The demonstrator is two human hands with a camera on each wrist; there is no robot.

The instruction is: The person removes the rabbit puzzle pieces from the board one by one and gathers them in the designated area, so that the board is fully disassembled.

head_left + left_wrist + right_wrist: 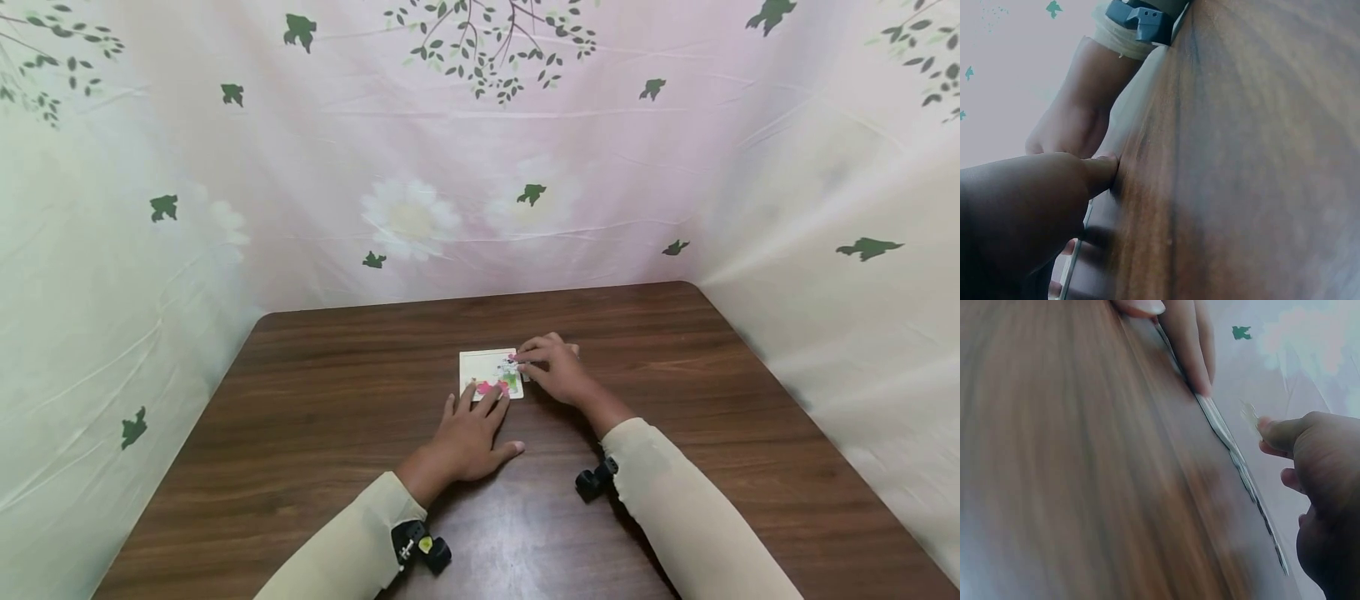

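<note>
A flat white square packet (483,364) with pink and green print lies near the middle of the table. My left hand (467,433) rests with fingers spread and straight, its fingertips on the packet's near edge and the thumb out to the side. At the packet's right edge is my right hand (557,367). In the right wrist view, the right thumb and finger pinch a small, thin, pale translucent piece (1250,416) above the table. Below it runs a thin shiny edge (1222,428), with the left fingers at its far end. Blur hides the piece's kind.
The brown wood-grain table (337,467) reaches back to a pale curtain (465,150) printed with leaves, birds and flowers, which also hangs along both sides. Each sleeved wrist carries a black camera mount, one on the left (431,550) and one on the right (592,482).
</note>
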